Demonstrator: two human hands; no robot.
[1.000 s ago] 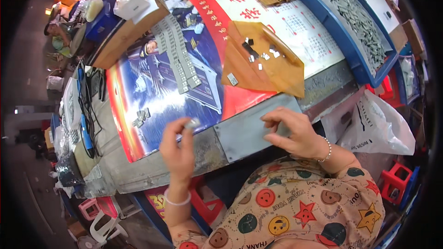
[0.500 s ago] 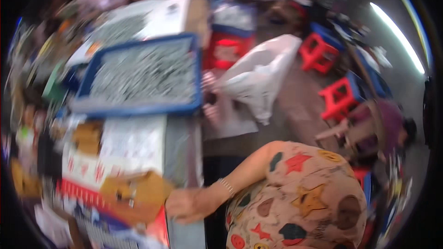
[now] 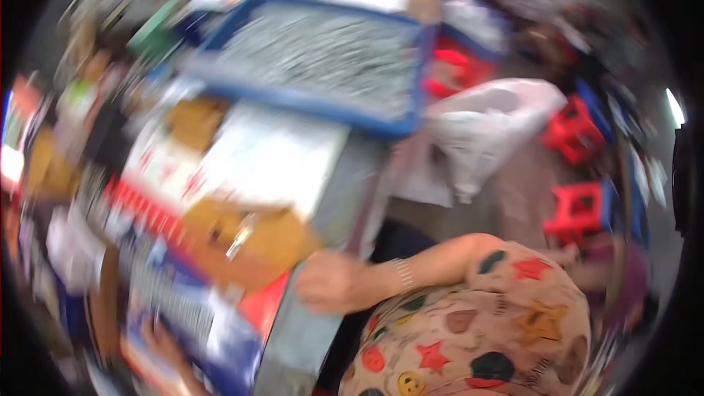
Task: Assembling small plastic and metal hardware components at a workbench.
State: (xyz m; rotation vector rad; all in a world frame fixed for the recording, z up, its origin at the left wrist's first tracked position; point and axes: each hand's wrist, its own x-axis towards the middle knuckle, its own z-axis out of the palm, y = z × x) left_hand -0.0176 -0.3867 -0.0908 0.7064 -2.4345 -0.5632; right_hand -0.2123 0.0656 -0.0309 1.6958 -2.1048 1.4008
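My right hand (image 3: 330, 284), with a silvery band at the wrist, rests at the table's edge with its fingers curled. It touches or lies right beside a flat brown piece (image 3: 242, 268), perhaps cardboard or wood. On that piece lies a small shiny metal-like part (image 3: 240, 240); blur hides its kind. At the lower left, my left hand (image 3: 165, 348) is over a blue and white printed sheet or box (image 3: 183, 301), its fingers smeared by motion. Whether it holds anything cannot be made out.
Beyond a white paper (image 3: 271, 154), a blue tray (image 3: 293, 106) holds many small grey metallic pieces. A second brown piece (image 3: 194, 123) lies left of the paper. To the right are a white plastic bag (image 3: 484, 128) and red stools (image 3: 576, 209). Someone in purple (image 3: 623, 275) is at the far right.
The view has swung, so the tray, paper and bag sit further right and the tray higher. My left hand has come into view at the lower left. My right hand stays beside the brown piece.
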